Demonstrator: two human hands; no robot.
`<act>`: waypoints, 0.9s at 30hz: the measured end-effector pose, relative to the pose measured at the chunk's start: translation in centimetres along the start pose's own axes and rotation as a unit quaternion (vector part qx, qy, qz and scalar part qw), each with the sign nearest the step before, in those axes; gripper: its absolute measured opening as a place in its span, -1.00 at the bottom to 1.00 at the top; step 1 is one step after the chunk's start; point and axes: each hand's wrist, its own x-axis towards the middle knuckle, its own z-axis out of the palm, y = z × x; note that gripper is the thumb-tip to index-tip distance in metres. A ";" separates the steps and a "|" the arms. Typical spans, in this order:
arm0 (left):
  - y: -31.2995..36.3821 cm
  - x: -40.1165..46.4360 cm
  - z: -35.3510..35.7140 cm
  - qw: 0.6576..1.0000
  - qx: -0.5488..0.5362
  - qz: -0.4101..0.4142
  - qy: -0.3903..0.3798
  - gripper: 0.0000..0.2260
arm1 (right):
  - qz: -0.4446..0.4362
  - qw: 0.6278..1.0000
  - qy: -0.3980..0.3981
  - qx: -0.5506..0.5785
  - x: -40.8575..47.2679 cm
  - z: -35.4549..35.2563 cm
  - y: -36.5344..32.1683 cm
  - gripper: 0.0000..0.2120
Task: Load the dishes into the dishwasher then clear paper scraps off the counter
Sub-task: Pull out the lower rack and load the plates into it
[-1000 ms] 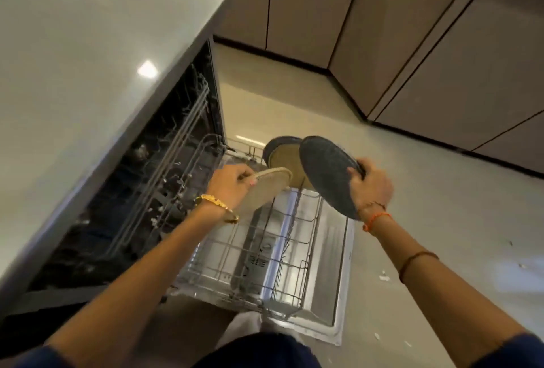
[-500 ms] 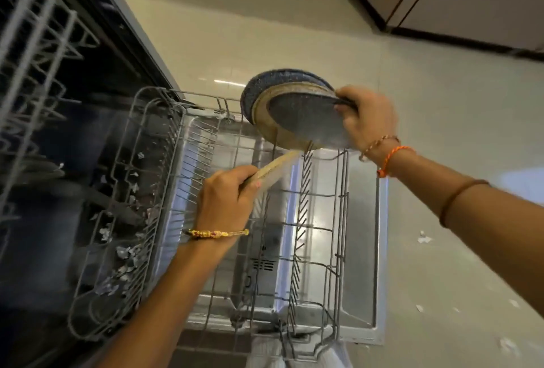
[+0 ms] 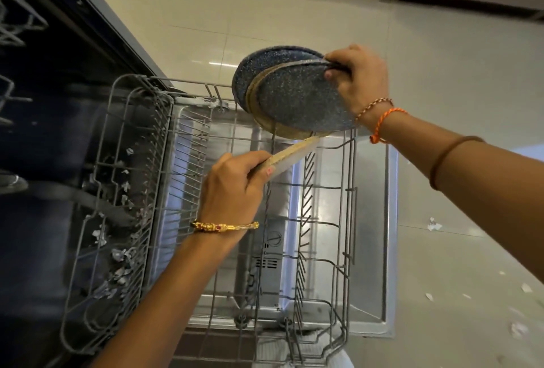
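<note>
I see a grey coated-wire rack [image 3: 164,144], speckled matt plates [image 3: 297,102] (stone-like finish), and a glossy steel door [image 3: 390,220].

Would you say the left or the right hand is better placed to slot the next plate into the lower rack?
Probably the left. The left hand holds one plate edge-on, low over the rack tines. The right hand grips a stack of plates higher, above the rack's far end.

You hold a stack of speckled dark-blue plates [image 3: 297,99] tilted on edge above the pulled-out grey wire dishwasher rack [image 3: 350,220], with a beige-rimmed plate [image 3: 290,157] angled just below them.
</note>
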 end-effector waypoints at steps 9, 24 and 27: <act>-0.1 -0.5 0.9 0.993 0.018 0.114 0.034 -0.74 | -0.050 0.998 0.045 0.014 -1.2 -0.5 0.7 -0.76; -0.5 -1.2 1.1 0.991 0.011 0.107 0.081 -0.74 | -0.043 0.996 -0.074 -0.026 -1.3 -0.4 0.5 -0.73; -0.4 -1.0 1.2 0.990 0.012 0.109 0.087 -0.74 | -0.059 0.998 -0.020 -0.008 -2.2 -0.4 -0.1 -0.74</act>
